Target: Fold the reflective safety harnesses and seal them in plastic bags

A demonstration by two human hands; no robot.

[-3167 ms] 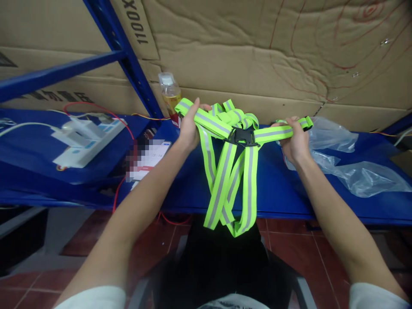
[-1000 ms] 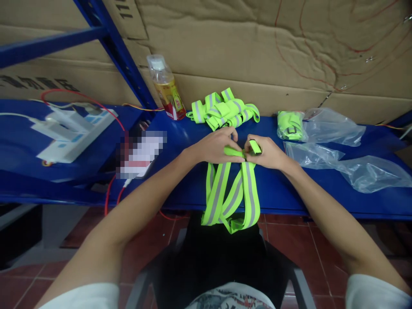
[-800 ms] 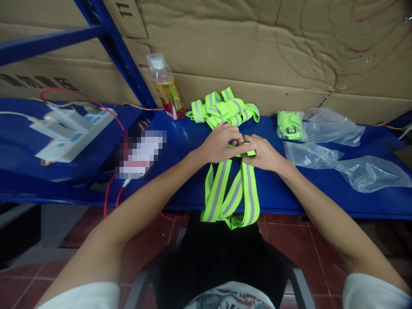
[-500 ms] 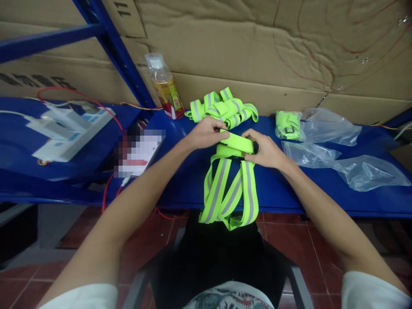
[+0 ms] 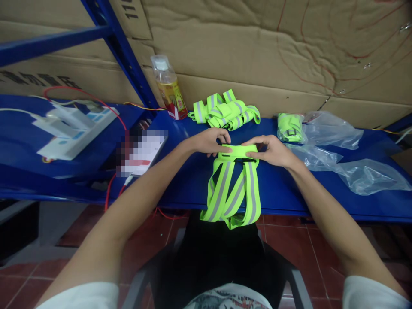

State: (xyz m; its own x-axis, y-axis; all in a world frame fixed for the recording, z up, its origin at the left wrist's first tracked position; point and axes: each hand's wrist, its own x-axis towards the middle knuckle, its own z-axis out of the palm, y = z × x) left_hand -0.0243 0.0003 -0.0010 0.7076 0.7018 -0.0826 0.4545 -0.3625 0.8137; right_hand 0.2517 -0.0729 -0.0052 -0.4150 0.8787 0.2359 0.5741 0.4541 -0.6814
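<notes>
A neon yellow-green reflective strap vest (image 5: 236,182) with grey stripes lies on the blue shelf, its lower loops hanging over the front edge. The upper part is folded into a flat band, a black buckle or slider showing just below it. At the band's left end my left hand (image 5: 210,140) has its thumb on top, with some fingers curled beside and behind. My right hand (image 5: 269,149) pinches the right end, thumb in front and fingers along the top edge. Just behind both hands sits a heap of similar reflective straps (image 5: 225,109).
A drink bottle (image 5: 170,92) stands at the back left. Left of the vest are a phone (image 5: 143,150) with a cable and a white power strip (image 5: 77,135). To the right lie a bagged folded vest (image 5: 290,127) and clear plastic bags (image 5: 367,174). Cardboard (image 5: 225,56) lines the back.
Both hands have come down towards me with the folded band. It now lies flatter against the top of the straps, and my left fingers have loosened a little.
</notes>
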